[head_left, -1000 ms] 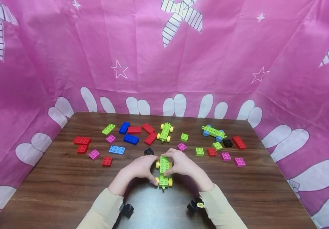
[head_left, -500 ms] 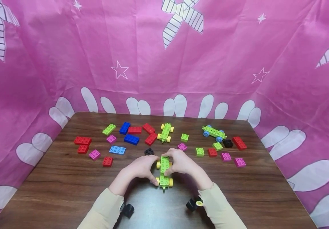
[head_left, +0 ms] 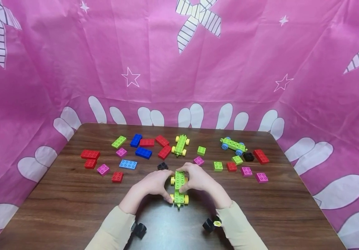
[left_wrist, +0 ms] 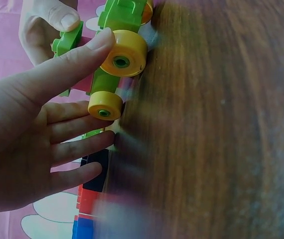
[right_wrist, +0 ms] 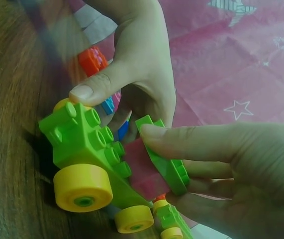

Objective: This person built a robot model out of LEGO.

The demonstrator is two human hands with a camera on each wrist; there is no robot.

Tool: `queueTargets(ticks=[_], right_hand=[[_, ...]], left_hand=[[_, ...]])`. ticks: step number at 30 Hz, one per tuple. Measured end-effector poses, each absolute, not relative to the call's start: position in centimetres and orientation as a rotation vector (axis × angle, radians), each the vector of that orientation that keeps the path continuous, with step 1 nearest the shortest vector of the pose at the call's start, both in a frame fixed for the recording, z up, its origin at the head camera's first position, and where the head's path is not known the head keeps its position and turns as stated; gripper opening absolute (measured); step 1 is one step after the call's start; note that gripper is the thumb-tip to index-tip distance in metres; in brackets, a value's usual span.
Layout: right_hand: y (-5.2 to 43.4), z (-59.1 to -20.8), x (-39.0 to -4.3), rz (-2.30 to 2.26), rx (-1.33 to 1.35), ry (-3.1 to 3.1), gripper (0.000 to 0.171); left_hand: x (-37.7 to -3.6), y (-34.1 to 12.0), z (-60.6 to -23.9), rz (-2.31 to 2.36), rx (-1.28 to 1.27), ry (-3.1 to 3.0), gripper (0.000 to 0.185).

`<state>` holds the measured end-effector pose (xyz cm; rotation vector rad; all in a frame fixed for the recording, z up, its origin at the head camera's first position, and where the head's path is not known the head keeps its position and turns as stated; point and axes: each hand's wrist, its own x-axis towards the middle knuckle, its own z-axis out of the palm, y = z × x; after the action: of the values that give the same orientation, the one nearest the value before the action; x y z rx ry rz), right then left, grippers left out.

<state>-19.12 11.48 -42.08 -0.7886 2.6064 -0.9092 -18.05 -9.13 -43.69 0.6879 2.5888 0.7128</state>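
A green toy car base point(head_left: 178, 200) with yellow wheels stands on the table between the hands, lengthwise to the person. On it sits a pink brick point(right_wrist: 142, 172), hidden from above by a flat green brick point(head_left: 179, 180). My right hand point(head_left: 198, 178) pinches that green brick, thumb on the near end and fingers at the far side. From the left, my left hand point(head_left: 157, 182) holds the car base, its thumb against the near yellow wheel point(left_wrist: 124, 55) and its fingers alongside the farther wheel point(left_wrist: 105, 105).
Another green car base with yellow wheels point(head_left: 180, 145) and one with blue wheels point(head_left: 233, 145) stand farther back. Loose bricks lie scattered to both sides, including a light blue brick point(head_left: 127, 164), a red brick point(head_left: 117, 177) and a black brick point(head_left: 162, 166) just beyond the hands.
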Motion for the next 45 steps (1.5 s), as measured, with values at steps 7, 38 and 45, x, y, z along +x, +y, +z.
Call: queueTargets(ticks=[7, 38, 45], right_hand=[[11.6, -42.3, -19.1, -0.937, -0.782, 2.606, 0.062], [13.1, -42.5, -19.2, -0.945, -0.895, 2.569, 0.077], [13.5, -42.5, -19.6, -0.91, -0.861, 2.556, 0.08]], left_hand=[[-18.1, -9.1, -43.8, 0.715, 0.69, 2.596, 0.09], [-18.1, -9.4, -43.9, 0.714, 0.738, 2.581, 0.09], [-18.0, -9.6, -43.8, 0.716, 0.748, 2.569, 0.091]])
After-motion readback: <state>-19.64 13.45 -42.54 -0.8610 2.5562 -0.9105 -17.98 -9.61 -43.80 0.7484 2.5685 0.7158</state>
